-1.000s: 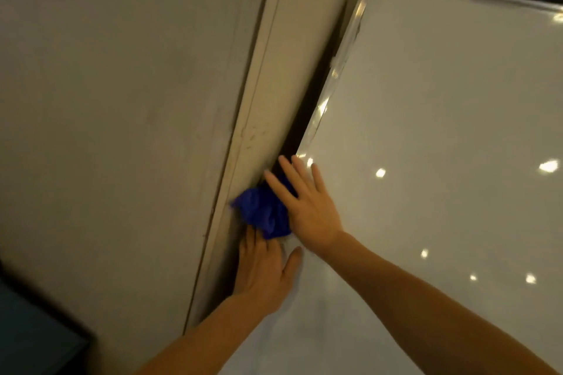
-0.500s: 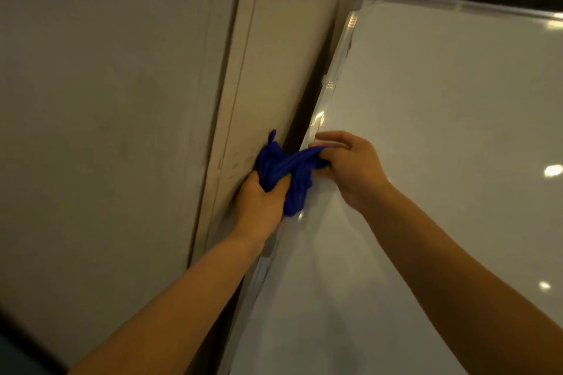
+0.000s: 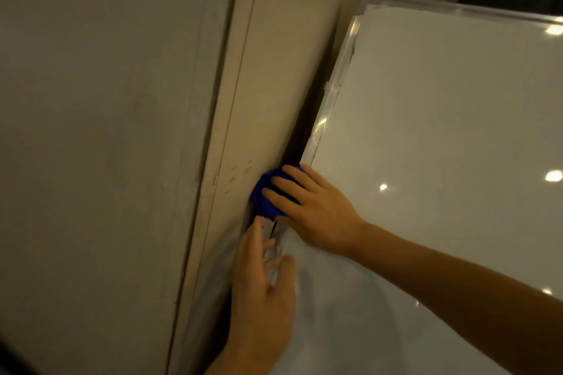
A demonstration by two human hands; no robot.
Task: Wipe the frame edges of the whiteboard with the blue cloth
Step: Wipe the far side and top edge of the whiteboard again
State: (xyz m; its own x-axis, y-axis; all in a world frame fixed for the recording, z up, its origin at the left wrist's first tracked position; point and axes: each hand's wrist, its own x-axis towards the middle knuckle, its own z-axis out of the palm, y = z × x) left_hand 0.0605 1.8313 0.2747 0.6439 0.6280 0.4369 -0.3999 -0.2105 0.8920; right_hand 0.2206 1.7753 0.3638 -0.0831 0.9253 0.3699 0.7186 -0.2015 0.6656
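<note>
The whiteboard (image 3: pixel 441 137) fills the right side, with its silver frame edge (image 3: pixel 338 82) running down its left side beside a wall. A bunched blue cloth (image 3: pixel 263 198) sits on that left frame edge. My right hand (image 3: pixel 313 207) lies flat over the cloth, fingers spread, pressing it against the frame. Just below it my left hand (image 3: pixel 262 289) rests on the frame and board surface with its fingers apart, its fingertips just under the cloth and holding nothing.
A beige wall panel with a vertical trim strip (image 3: pixel 240 131) stands close to the left of the board, leaving a narrow dark gap (image 3: pixel 307 119) along the frame. The board's top frame (image 3: pixel 457 11) runs across the upper right.
Half a second ago both hands gripped the bunched cloth off the frame. Now the left hand has let go and dropped below, and the right hand presses the cloth flat on the frame edge.
</note>
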